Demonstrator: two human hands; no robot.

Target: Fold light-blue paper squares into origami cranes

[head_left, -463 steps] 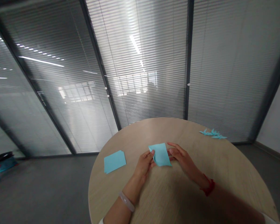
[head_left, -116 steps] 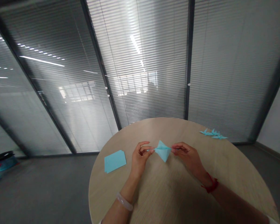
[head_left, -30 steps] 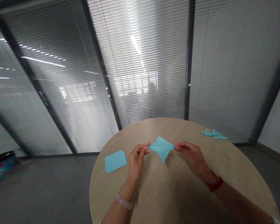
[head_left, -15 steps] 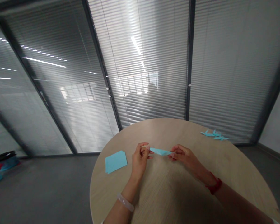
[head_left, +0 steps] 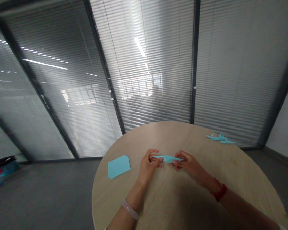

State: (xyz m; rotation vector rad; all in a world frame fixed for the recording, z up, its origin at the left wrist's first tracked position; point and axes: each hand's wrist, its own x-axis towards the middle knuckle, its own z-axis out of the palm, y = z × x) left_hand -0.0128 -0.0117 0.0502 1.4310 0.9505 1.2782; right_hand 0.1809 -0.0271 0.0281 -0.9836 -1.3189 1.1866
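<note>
A folded piece of light blue paper (head_left: 168, 158) is stretched between my two hands, just above the middle of the round table (head_left: 156, 207). My left hand (head_left: 149, 164) pinches its left part between thumb and fingers. At the right tip, my right hand (head_left: 187, 162) is closed on the paper, with a narrow point showing past the fingers. A small raised fold stands at the paper's middle. The finer creases are too small to make out.
A stack of light blue paper sheets (head_left: 119, 166) lies at the table's left side. Several folded blue paper figures (head_left: 220, 138) sit together near the far right edge. Glass panels with blinds (head_left: 156, 105) stand behind the table.
My left hand has moved slightly right and down along the paper, closer to my right hand. The paper now shows a raised fold in its middle and has turned a little.
</note>
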